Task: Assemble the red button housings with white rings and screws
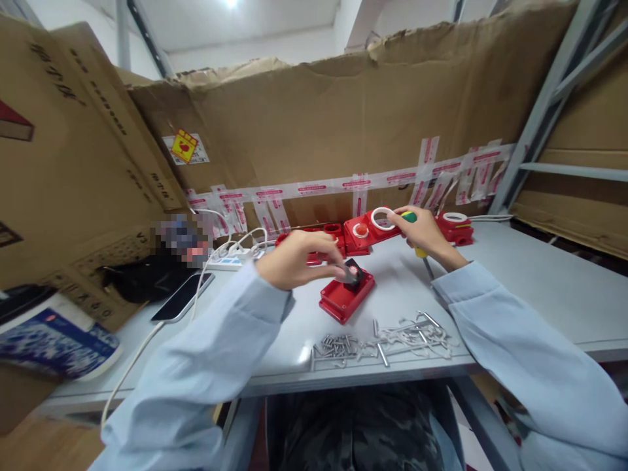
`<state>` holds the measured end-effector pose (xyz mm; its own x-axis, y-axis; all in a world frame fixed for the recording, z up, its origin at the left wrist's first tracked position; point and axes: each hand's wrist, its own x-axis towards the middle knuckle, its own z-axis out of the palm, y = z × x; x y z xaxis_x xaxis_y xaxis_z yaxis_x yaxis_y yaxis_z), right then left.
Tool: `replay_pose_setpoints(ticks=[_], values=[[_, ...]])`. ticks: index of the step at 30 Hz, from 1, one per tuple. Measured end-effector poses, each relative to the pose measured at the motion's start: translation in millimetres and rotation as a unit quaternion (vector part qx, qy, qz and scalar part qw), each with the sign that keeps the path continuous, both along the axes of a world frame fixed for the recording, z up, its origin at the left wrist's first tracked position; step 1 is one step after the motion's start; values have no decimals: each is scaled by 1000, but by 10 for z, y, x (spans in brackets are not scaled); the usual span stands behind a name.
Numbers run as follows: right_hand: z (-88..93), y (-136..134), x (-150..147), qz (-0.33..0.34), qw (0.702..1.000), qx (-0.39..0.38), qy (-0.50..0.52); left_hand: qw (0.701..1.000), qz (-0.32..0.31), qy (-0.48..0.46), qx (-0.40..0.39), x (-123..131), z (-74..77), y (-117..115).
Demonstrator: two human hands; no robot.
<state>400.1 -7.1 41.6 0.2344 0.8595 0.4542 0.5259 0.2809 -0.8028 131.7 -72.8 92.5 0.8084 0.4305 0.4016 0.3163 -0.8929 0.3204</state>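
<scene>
Clasping one smooth green-and-yellow screwdriver [408, 216] in the right grip [424, 234], with fingertips at one flat white ring [373, 218] on a glossy red plate [371, 236]. Reaching with the left grip [297, 258] to one square black block [360, 275] at the far end of one shallow red tray [338, 297]; pinching or merely touching, cannot tell. On the near side of both grips, showing small metal screws [338, 345] and thin shiny pins [383, 355], too jumbled to count, on the grey desk [530, 288].

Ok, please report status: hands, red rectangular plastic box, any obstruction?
Left hand at black square part over box. Right hand gripping yellow-green screwdriver handle. Box on grey table; silver metal screws nearby, not blocking.
</scene>
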Motion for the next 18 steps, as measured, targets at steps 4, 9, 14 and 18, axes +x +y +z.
replay_pose_setpoints(ticks=[4, 9, 14, 18], values=[[-21, 27, 7, -15, 999, 6, -30, 984, 178, 3, -24, -835, -39, -55], [-46, 43, 5, -23, 998, 14, -55, 932, 298, 120, -166, -1568, -516, 333], [-53, 32, -13, -26, 996, 12, -82, 908, 384, 70, -154, -1818, -724, 541], [-65, 42, -11, -23, 995, 18, -97, 884, 427, 109, -159, -1810, -838, 624]])
